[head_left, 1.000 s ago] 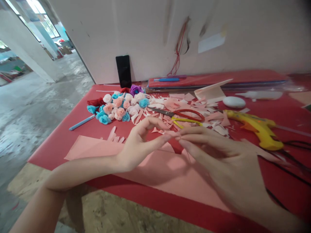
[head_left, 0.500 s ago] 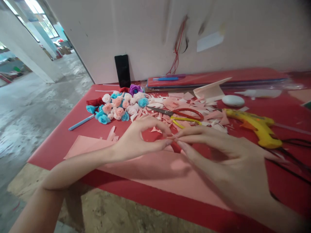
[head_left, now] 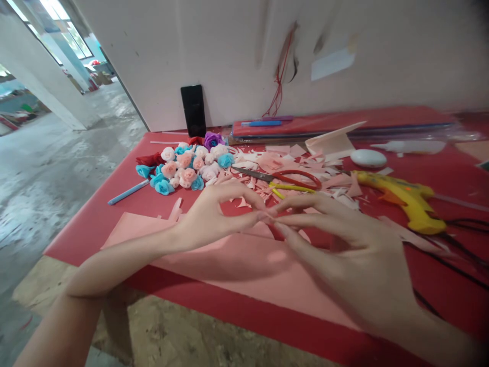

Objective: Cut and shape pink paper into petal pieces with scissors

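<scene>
My left hand (head_left: 214, 216) is closed in a pinch, thumb and index fingertips meeting on a small piece of pink paper (head_left: 270, 218). From the other side, my right hand (head_left: 336, 244) has its thumb and fingertips on the same piece, mostly covering it. Both hands hover over a large sheet of pink paper (head_left: 244, 265) lying along the table's front edge. Just beyond the fingers lie scissors (head_left: 298, 178) with red and yellow handles, resting among pink and white paper scraps (head_left: 267, 163).
Paper roses (head_left: 187, 176) in pink, blue, white, red and purple cluster at back left, by a blue pen (head_left: 128, 192). A phone (head_left: 193, 111) leans on the wall. A yellow glue gun (head_left: 405, 199), a white oval object (head_left: 369, 158) and a bottle (head_left: 414, 147) lie right.
My right hand has shifted slightly left and its fingers have changed position on the small paper piece. My left hand stays nearly still in its pinch.
</scene>
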`<state>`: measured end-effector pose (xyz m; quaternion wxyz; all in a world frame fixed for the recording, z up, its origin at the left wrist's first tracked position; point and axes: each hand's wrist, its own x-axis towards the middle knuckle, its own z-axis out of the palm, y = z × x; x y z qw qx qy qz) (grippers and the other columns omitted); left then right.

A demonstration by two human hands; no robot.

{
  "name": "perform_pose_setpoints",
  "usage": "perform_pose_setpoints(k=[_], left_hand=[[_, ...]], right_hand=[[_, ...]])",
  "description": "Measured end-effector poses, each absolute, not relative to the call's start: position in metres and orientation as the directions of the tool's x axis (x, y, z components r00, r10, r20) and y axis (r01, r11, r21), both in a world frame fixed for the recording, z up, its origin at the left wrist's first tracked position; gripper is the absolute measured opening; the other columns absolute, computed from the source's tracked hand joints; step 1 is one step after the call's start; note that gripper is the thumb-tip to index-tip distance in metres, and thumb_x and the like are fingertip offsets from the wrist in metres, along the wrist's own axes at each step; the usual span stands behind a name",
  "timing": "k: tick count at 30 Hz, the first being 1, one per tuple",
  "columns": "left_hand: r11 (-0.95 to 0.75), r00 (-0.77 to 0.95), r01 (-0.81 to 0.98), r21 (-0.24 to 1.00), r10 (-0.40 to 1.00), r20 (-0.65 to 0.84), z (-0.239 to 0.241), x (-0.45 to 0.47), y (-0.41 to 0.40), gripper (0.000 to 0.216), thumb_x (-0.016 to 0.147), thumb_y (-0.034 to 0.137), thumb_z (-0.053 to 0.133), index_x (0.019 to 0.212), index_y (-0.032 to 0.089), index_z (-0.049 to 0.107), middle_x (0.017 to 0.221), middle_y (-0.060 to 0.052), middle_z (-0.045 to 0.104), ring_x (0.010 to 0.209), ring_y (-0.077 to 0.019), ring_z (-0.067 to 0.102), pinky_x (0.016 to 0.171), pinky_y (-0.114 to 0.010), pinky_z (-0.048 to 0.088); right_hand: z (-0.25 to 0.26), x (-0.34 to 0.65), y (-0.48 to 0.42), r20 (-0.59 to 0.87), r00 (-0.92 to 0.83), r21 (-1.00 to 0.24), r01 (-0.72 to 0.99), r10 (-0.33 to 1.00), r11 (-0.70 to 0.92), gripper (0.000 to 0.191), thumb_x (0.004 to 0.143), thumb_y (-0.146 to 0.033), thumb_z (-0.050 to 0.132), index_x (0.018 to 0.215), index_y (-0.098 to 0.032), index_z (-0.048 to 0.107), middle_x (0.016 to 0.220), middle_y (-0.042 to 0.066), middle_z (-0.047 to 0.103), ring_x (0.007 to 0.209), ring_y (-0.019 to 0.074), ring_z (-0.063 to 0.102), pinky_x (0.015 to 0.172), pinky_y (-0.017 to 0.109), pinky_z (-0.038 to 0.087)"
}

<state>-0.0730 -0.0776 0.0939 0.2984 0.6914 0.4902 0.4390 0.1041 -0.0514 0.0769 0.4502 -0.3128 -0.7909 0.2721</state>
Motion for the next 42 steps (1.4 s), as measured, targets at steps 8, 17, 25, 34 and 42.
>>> perform_pose_setpoints(k=[8,17,25,34,42], left_hand=[[-0.211,-0.034,-0.141,0.967,0.978,0.208,0.074,-0.062,-0.081,0.005,0.077,0.016,0.065,0.073,0.018,0.063,0.073,0.002,0.066,0.071,-0.0102,0.061,0.069,-0.024,0.052],[-0.16,-0.024,-0.327,0.932,0.987,0.161,0.077,-0.056,-0.091,0.004,0.077,0.015,0.066,0.074,0.016,0.065,0.074,0.002,0.068,0.068,-0.0069,0.062,0.066,-0.018,0.053],[-0.159,-0.042,-0.284,0.945,0.987,0.153,0.077,-0.057,-0.09,0.004,0.074,0.013,0.068,0.075,0.018,0.068,0.075,0.001,0.07,0.073,-0.0089,0.064,0.068,-0.019,0.053],[-0.171,-0.04,-0.291,0.941,0.985,0.167,0.075,-0.056,-0.089,0.007,0.072,0.013,0.069,0.074,0.019,0.068,0.075,0.0,0.07,0.077,-0.0127,0.065,0.067,-0.024,0.053],[-0.193,-0.056,-0.275,0.942,0.981,0.185,0.074,-0.056,-0.089,0.008,0.07,0.012,0.07,0.072,0.018,0.068,0.075,0.0,0.068,0.076,-0.0121,0.063,0.065,-0.023,0.055]], right_hand=[[0.079,0.095,-0.054,0.225,-0.368,-0.959,0.078,0.902,0.272,0.01,0.067,-0.02,0.065,0.061,-0.027,0.07,0.071,-0.002,0.069,0.065,0.0114,0.063,0.05,0.018,0.051],[0.074,0.095,-0.059,0.142,-0.338,-0.983,0.064,0.93,0.173,0.005,0.064,-0.027,0.068,0.06,-0.028,0.07,0.062,-0.003,0.069,0.055,0.012,0.061,0.05,0.02,0.051],[0.075,0.094,-0.057,0.096,-0.344,-0.992,0.049,0.934,0.12,0.006,0.065,-0.033,0.069,0.063,-0.027,0.071,0.067,-0.001,0.07,0.062,0.0138,0.063,0.055,0.022,0.054],[0.075,0.094,-0.057,0.049,-0.32,-0.997,0.034,0.946,0.063,0.006,0.064,-0.032,0.07,0.06,-0.028,0.071,0.062,-0.002,0.069,0.061,0.0124,0.065,0.057,0.019,0.054],[0.07,0.095,-0.056,-0.002,-0.323,-1.0,-0.016,0.946,-0.008,0.006,0.062,-0.034,0.072,0.066,-0.029,0.072,0.065,-0.003,0.07,0.061,0.0121,0.065,0.061,0.021,0.056]])
